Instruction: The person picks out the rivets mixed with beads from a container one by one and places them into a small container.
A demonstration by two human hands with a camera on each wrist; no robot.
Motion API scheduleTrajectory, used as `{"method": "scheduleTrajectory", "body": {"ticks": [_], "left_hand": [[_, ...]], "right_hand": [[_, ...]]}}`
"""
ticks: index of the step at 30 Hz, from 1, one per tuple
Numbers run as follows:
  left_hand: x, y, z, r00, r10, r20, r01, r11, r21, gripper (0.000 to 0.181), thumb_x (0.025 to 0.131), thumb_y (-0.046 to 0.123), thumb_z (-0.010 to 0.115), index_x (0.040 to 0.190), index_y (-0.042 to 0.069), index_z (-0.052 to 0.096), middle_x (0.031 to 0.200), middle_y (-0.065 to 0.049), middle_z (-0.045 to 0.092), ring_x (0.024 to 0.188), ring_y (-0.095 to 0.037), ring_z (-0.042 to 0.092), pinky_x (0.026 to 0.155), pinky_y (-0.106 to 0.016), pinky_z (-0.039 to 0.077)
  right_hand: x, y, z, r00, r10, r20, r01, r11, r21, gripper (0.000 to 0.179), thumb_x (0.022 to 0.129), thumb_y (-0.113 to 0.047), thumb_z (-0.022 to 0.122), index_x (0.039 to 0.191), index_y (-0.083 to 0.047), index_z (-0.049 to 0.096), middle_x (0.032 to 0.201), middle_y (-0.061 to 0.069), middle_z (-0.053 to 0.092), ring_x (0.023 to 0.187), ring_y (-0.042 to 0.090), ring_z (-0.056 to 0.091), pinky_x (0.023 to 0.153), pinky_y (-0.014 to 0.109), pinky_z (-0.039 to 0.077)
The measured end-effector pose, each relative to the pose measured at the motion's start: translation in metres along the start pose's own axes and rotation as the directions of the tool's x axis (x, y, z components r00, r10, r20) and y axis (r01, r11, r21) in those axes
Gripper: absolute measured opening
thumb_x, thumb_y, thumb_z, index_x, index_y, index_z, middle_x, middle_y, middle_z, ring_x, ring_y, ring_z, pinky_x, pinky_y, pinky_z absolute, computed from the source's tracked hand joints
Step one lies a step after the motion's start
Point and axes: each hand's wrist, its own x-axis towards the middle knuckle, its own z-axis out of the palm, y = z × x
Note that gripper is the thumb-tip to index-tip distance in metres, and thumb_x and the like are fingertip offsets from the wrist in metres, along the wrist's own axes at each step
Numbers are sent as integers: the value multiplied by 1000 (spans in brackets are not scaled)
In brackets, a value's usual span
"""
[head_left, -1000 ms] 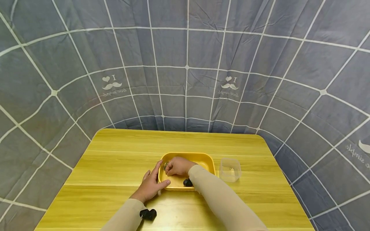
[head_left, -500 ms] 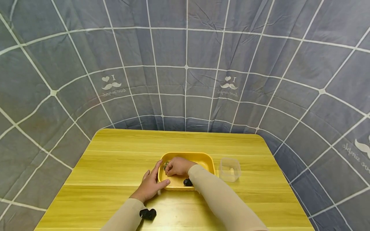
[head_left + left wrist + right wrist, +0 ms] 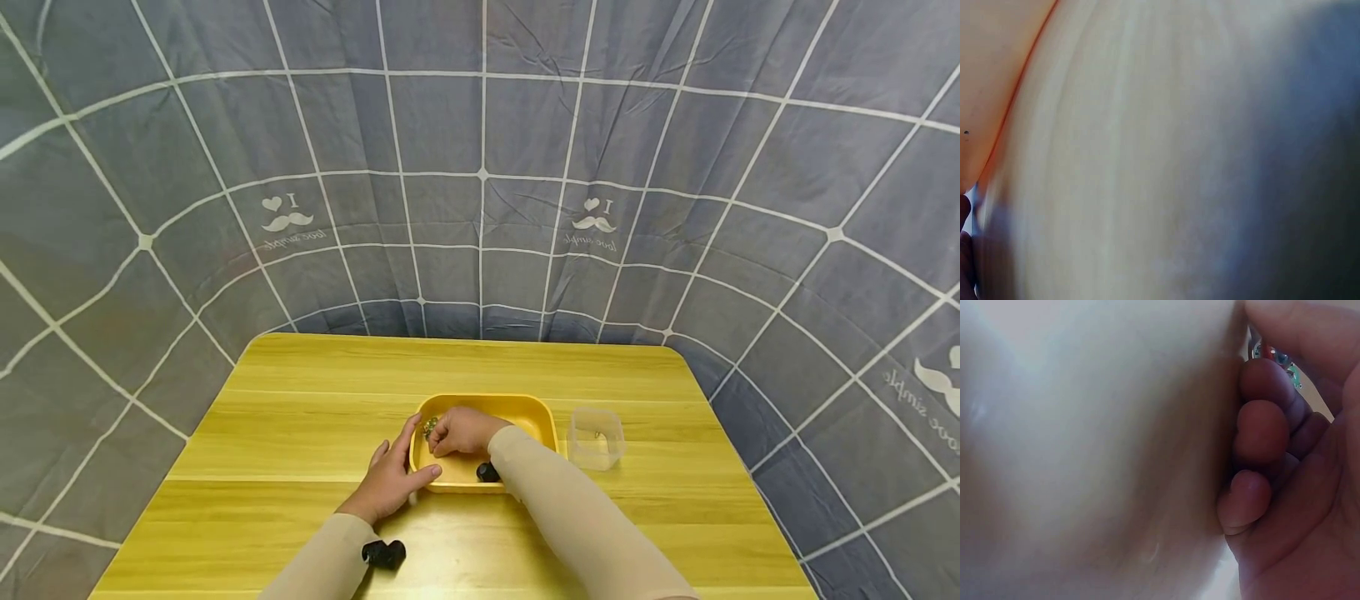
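Observation:
My right hand [image 3: 467,432] reaches into the yellow tray [image 3: 536,414], fingers bent and tips down near its left end. Right beside those fingertips lies a small pile of shiny multicoloured bits [image 3: 430,428]. Through the gap behind my thumb in the right wrist view, tiny parts [image 3: 1282,359] show green, red and blue. I cannot tell whether the right fingertips pinch one of them. My left hand [image 3: 390,482] lies against the tray's front left corner, fingers along the left side and thumb over the front rim. The left wrist view catches the tray's side [image 3: 997,62], with fingertips low at the edge.
A clear plastic box [image 3: 596,458] stands just right of the tray, with a tiny gold-coloured piece [image 3: 598,435] inside. Both stand on a yellow wood-grain table [image 3: 322,417]. Behind it hangs a grey curtain [image 3: 442,208] with white grid lines.

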Motion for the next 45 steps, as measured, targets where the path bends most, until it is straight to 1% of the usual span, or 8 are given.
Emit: {"method": "scheduleTrajectory", "body": {"ticks": [6, 10, 15, 19, 28, 33, 36, 45], "left_hand": [[3, 1, 2, 1000, 6, -4, -6, 1000, 2, 96, 98, 44, 73, 171, 26, 15, 145, -13, 67, 147, -45, 49, 130, -67, 0], [4, 1, 3, 1000, 1, -3, -1, 1000, -5, 96, 98, 44, 73, 171, 27, 15, 145, -14, 67, 151, -48, 41, 129, -68, -1], [6, 1, 5, 1000, -9, -6, 9, 1000, -8, 96, 98, 44, 73, 171, 28, 14, 151, -15, 62, 157, -52, 27, 129, -70, -1], [7, 2, 6, 1000, -16, -11, 16, 1000, -13, 96, 98, 44, 74, 171, 28, 15, 151, -15, 61, 158, -53, 22, 129, -70, -2], [10, 4, 9, 1000, -10, -20, 10, 1000, -13, 96, 97, 45, 74, 171, 27, 15, 147, -15, 65, 154, -50, 35, 129, -69, -1], [12, 5, 10, 1000, -9, -28, 9, 1000, -9, 96, 97, 46, 74, 171, 27, 15, 148, -15, 64, 152, -49, 39, 129, -68, -1], [13, 5, 11, 999, -7, -33, 7, 1000, -8, 96, 97, 44, 74, 171, 26, 16, 149, -15, 63, 150, -48, 44, 129, -68, -1], [15, 6, 13, 999, -12, -38, 12, 1000, -3, 96, 97, 45, 74, 171, 27, 15, 151, -16, 61, 149, -47, 45, 130, -68, -1]], "right_hand": [[0, 2, -2, 1000, -10, 5, 10, 1000, 8, 10, 95, -11, 77, 90, -19, 83, 77, -16, 69, 70, 2, 52, 68, 15, 44], [0, 4, -3, 1000, -19, 6, 19, 1000, -2, 9, 95, -12, 78, 91, -18, 83, 78, -17, 69, 70, 2, 52, 68, 15, 44], [0, 7, -4, 1000, -25, 5, 25, 999, 21, 9, 94, -11, 78, 90, -17, 83, 77, -16, 69, 70, 3, 53, 68, 15, 44], [0, 8, -5, 1000, -21, 8, 20, 999, 41, 10, 94, -10, 78, 89, -17, 83, 77, -14, 70, 70, 3, 53, 67, 15, 44], [0, 11, -9, 1000, -18, 19, 17, 1000, 16, 10, 93, -10, 78, 89, -18, 83, 84, -10, 75, 73, 3, 54, 71, 16, 46], [1, 13, -11, 1000, -21, 22, 20, 999, 43, 10, 93, -9, 78, 89, -17, 83, 85, -9, 76, 73, 4, 55, 70, 16, 46], [1, 14, -12, 999, -22, 26, 21, 998, 53, 10, 93, -10, 78, 88, -17, 84, 83, -11, 75, 73, 4, 55, 70, 16, 46], [1, 16, -15, 1000, -8, 29, 6, 997, 74, 11, 93, -10, 79, 88, -18, 84, 84, -12, 74, 74, 3, 55, 71, 17, 47]]}}
